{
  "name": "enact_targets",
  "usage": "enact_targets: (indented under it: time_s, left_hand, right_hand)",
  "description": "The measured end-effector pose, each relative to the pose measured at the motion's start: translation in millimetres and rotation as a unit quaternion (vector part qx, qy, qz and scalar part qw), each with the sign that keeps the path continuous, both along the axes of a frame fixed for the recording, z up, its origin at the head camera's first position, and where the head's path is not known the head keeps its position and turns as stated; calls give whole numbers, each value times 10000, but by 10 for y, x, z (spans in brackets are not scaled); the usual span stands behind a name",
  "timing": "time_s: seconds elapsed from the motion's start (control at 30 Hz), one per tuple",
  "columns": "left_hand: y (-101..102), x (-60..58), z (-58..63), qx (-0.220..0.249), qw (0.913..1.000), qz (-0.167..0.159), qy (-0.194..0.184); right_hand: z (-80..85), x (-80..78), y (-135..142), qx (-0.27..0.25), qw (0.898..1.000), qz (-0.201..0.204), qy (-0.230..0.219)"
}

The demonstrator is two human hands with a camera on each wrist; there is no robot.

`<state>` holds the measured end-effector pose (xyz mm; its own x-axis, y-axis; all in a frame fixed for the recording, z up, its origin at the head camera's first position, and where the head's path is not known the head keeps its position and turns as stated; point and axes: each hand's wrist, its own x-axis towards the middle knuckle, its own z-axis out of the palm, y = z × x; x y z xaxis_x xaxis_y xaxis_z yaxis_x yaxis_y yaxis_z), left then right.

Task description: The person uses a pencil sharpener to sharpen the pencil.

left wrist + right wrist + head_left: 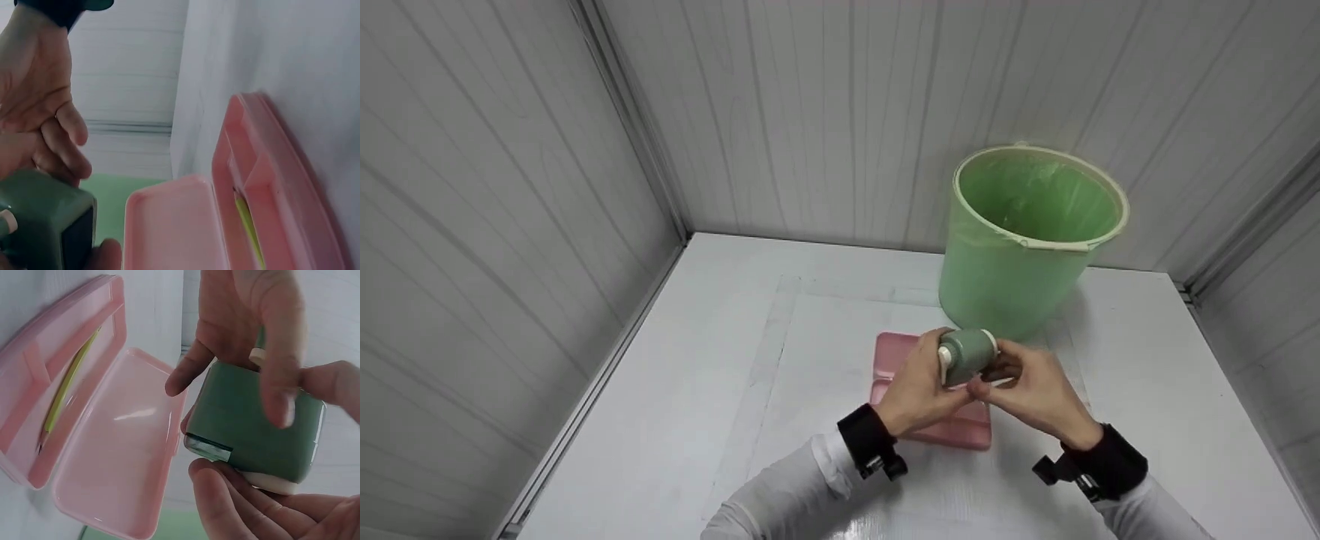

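A green hand-crank pencil sharpener (971, 354) with cream ends is held on its side above the table. My left hand (915, 390) grips its body, thumb and fingers on opposite sides. From the other end, my right hand (1046, 390) holds the cream-edged face with curled fingers. A small clear window shows on the sharpener (253, 422) in the right wrist view. Below lies an open pink pencil case (892, 346). Inside its divided half rests a yellow-green pencil (64, 391), also visible in the left wrist view. Fingers partly hide the sharpener's cream face.
Behind the hands stands a tall green bucket (997, 277), close to the back wall (825, 120). The white table (720, 337) has strips of clear tape on it. Panelled walls rise at the left and right.
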<state>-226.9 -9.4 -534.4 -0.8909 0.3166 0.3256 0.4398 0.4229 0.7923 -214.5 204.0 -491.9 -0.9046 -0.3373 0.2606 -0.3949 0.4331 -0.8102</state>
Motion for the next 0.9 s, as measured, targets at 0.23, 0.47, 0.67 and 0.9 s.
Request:
enact_targets:
  time_s: [0.23, 0.47, 0.67, 0.9]
  left_hand:
    - [-180, -90, 21, 642, 9944, -480, -691]
    - [-325, -179, 33, 1088, 9814, -1164, -1074]
    - [-350, -200, 34, 968, 9776, -1528, -1079]
    - [-394, -218, 10, 1232, 9675, -1826, -1244]
  right_hand:
    - [-82, 2, 61, -455, 9976, 387, 345]
    - [-220, -43, 131, -894, 9928, 786, -125]
    - [-341, -79, 101, -839, 9922, 918, 87]
    - [-402, -122, 65, -823, 9900, 1001, 552]
